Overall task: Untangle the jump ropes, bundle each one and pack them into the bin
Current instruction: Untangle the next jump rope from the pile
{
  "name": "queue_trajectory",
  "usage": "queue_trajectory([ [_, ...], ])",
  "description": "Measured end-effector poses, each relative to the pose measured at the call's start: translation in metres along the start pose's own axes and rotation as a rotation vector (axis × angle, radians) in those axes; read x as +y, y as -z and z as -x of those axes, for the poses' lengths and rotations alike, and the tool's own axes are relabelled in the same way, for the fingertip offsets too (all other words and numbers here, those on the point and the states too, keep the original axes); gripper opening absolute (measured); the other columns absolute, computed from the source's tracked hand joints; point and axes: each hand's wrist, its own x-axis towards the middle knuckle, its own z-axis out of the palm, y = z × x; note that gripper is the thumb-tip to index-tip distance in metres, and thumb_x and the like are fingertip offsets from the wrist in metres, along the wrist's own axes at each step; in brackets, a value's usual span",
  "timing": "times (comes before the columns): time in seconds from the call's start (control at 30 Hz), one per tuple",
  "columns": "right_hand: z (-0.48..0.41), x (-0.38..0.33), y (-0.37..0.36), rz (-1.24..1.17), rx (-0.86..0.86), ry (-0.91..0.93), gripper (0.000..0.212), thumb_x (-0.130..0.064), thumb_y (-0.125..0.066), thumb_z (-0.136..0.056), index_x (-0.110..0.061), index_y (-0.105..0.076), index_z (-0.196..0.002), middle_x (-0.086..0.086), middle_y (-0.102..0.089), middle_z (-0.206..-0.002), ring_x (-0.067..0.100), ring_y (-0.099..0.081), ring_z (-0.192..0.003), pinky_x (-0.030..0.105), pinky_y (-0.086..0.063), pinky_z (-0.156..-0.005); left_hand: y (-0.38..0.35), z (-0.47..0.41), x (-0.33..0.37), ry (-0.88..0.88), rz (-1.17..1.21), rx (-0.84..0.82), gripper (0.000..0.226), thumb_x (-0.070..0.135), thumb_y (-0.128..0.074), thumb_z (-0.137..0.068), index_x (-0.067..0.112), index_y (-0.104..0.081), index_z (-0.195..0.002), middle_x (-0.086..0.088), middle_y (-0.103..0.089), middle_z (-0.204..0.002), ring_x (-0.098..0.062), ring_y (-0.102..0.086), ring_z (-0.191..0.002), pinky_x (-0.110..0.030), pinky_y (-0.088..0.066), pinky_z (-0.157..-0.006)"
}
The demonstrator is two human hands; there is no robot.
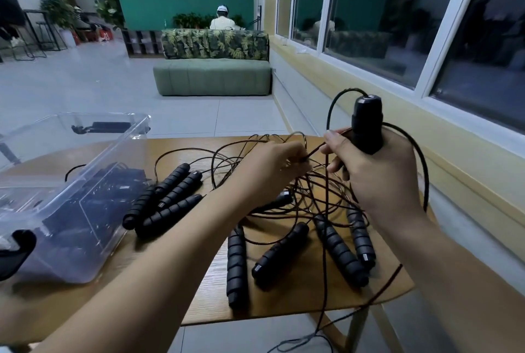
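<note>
Black foam handles (279,256) lie loose at lower centre, their cords (315,190) knotted across the wooden table (289,298). Above them, the left hand (272,165) pinches one cord while the right hand (377,170) grips a raised handle (366,125). At left, the clear bin (125,139) holds some dark bundles; most untangling looks undone

left forearm (170,241) bare, right forearm (454,273) bare, left hand (272,166) and right hand (375,179) uncovered too, right thumbnail (330,134) short.
</note>
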Motion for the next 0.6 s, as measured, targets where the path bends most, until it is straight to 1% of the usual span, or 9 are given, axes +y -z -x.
queue_trajectory([
  [0.1, -0.002, -0.007, 0.005, -0.025, 0.056, -0.008, 0.011, -0.028, -0.078, -0.1, -0.019, -0.078, -0.094, 0.0, -0.081, -0.087, 0.021, -0.074, -0.068, 0.041, -0.053, -0.07, 0.004, 0.0, -0.01, 0.016, -0.016, 0.028, 0.006, 0.027, -0.077, -0.096, 0.028, -0.072, -0.1, 0.029, -0.058, -0.081, 0.013, -0.052, -0.079, -0.027, -0.041, -0.069],
  [0.17, -0.004, -0.01, 0.008, -0.079, 0.099, -0.041, 0.011, -0.025, -0.077, -0.1, -0.014, -0.077, -0.096, 0.001, -0.081, -0.087, 0.02, -0.073, -0.066, 0.039, -0.054, -0.067, 0.013, -0.003, -0.011, 0.03, -0.079, 0.066, 0.008, 0.031, -0.075, -0.098, 0.03, -0.072, -0.105, 0.03, -0.056, -0.085, 0.002, -0.051, -0.086, -0.033, -0.047, -0.073],
  [0.23, -0.006, -0.013, 0.009, -0.156, 0.113, -0.082, 0.011, -0.022, -0.077, -0.1, -0.011, -0.075, -0.098, 0.004, -0.081, -0.087, 0.019, -0.072, -0.066, 0.033, -0.052, -0.063, 0.023, -0.007, -0.011, 0.011, -0.169, 0.114, 0.009, 0.031, -0.073, -0.099, 0.031, -0.072, -0.107, 0.022, -0.065, -0.09, -0.013, -0.053, -0.094, -0.041, -0.051, -0.078],
  [0.27, -0.007, -0.015, 0.009, -0.19, 0.108, -0.103, 0.012, -0.021, -0.076, -0.1, -0.01, -0.075, -0.099, 0.005, -0.081, -0.088, 0.018, -0.073, -0.068, 0.03, -0.051, -0.06, 0.028, -0.009, -0.013, 0.011, -0.186, 0.148, 0.011, 0.027, -0.073, -0.098, 0.03, -0.073, -0.109, 0.019, -0.069, -0.094, -0.016, -0.055, -0.096, -0.043, -0.052, -0.08],
  [0.33, -0.007, -0.019, 0.008, -0.24, 0.083, -0.133, 0.011, -0.02, -0.074, -0.102, -0.009, -0.073, -0.101, 0.006, -0.082, -0.091, 0.021, -0.078, -0.075, 0.025, -0.051, -0.058, 0.037, -0.011, -0.016, 0.055, -0.146, 0.218, 0.023, 0.018, -0.074, -0.097, 0.031, -0.072, -0.115, 0.019, -0.072, -0.103, -0.012, -0.063, -0.096, -0.038, -0.055, -0.081],
  [0.4, -0.008, -0.022, 0.008, -0.265, 0.057, -0.135, 0.01, -0.02, -0.072, -0.103, -0.01, -0.071, -0.102, 0.008, -0.082, -0.094, 0.026, -0.081, -0.08, 0.023, -0.051, -0.057, 0.041, -0.009, -0.016, 0.113, 0.005, 0.233, 0.033, 0.013, -0.075, -0.095, 0.031, -0.067, -0.121, 0.018, -0.074, -0.111, -0.004, -0.07, -0.095, -0.032, -0.057, -0.081],
  [0.43, -0.008, -0.022, 0.007, -0.267, 0.048, -0.135, 0.01, -0.02, -0.072, -0.103, -0.01, -0.071, -0.103, 0.008, -0.082, -0.094, 0.027, -0.081, -0.081, 0.023, -0.051, -0.056, 0.041, -0.005, -0.015, 0.136, 0.096, 0.226, 0.033, 0.012, -0.076, -0.095, 0.029, -0.064, -0.121, 0.015, -0.074, -0.11, -0.004, -0.072, -0.094, -0.032, -0.06, -0.081],
  [0.5, -0.009, -0.022, 0.007, -0.261, 0.037, -0.136, 0.012, -0.02, -0.073, -0.103, -0.008, -0.071, -0.104, 0.009, -0.082, -0.094, 0.028, -0.081, -0.082, 0.021, -0.051, -0.055, 0.037, 0.005, -0.011, 0.168, 0.213, 0.223, 0.034, 0.012, -0.076, -0.094, 0.025, -0.055, -0.117, 0.006, -0.072, -0.103, -0.01, -0.076, -0.085, -0.041, -0.063, -0.076],
  [0.6, -0.01, -0.02, 0.007, -0.24, 0.034, -0.144, 0.013, -0.02, -0.073, -0.102, -0.007, -0.071, -0.105, 0.009, -0.083, -0.094, 0.027, -0.081, -0.082, 0.022, -0.051, -0.056, 0.025, 0.02, -0.01, 0.176, 0.212, 0.207, 0.031, 0.017, -0.077, -0.094, 0.025, -0.048, -0.102, -0.001, -0.066, -0.084, -0.017, -0.075, -0.071, -0.05, -0.062, -0.065],
])
